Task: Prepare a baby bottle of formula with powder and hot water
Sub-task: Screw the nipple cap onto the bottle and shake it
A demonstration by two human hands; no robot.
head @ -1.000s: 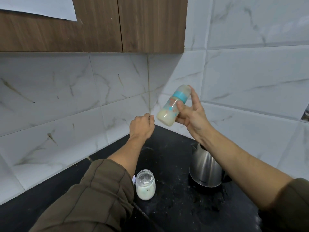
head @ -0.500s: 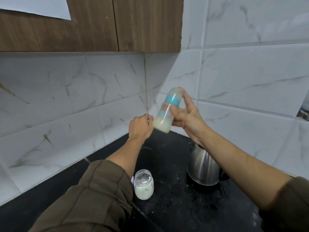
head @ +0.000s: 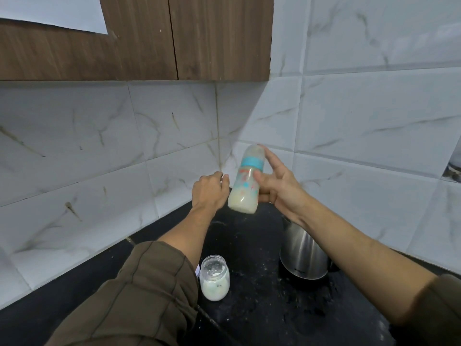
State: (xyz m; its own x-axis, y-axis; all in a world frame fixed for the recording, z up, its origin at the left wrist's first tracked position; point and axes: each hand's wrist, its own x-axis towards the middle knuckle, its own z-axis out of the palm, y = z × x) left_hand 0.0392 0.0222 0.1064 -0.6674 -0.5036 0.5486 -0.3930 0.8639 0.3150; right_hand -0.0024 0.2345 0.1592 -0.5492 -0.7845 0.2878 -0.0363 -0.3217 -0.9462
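Observation:
My right hand (head: pixel 277 186) holds a baby bottle (head: pixel 247 183) in the air above the black counter (head: pixel 249 308). The bottle has a teal collar and a clear cap, stands nearly upright with a slight tilt, and holds pale milky liquid in its lower part. My left hand (head: pixel 209 191) is curled into a loose fist just left of the bottle's base, at or very near it; I cannot tell whether they touch. An open glass jar (head: pixel 214 280) with white powder stands on the counter below. A steel kettle (head: pixel 303 255) sits to the right under my right forearm.
White marble tiles meet in a corner right behind the hands. Wooden cabinets (head: pixel 149 38) hang above. Spilled powder specks lie on the counter around the jar and kettle. My brown sleeves fill the lower left and lower right corners.
The bottle and my right hand have moved left and slightly down, and the bottle has turned more upright. It is now close against my left fist, which stayed roughly in place.

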